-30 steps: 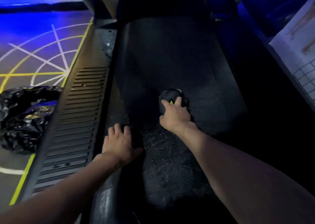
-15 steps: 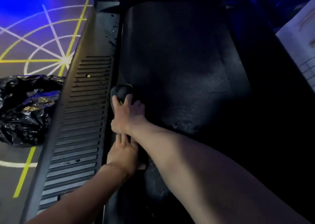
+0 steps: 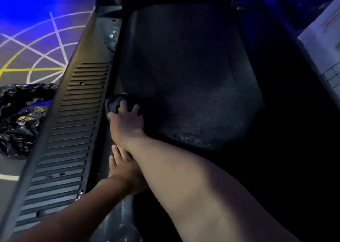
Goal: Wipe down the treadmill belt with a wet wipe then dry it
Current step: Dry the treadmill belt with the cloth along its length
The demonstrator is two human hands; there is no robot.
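Two hands meet at the belt's [image 3: 184,79] left edge. The right hand [image 3: 127,125] holds a wadded cloth [image 3: 114,102] against the rail [image 3: 79,124]. The left hand [image 3: 117,168], nearer the person, rests flat. Most of the belt lies to the cloth's right.

I see only the far part of the dark wad [image 3: 114,103]. The right hand [image 3: 127,125] covers its near half, and I cannot tell its material. The right forearm crosses over the left hand [image 3: 117,166] and hides its thumb side. The right side of the treadmill belt [image 3: 184,76] is lost in shadow. The picture's left edge cuts off the black bag [image 3: 18,120].
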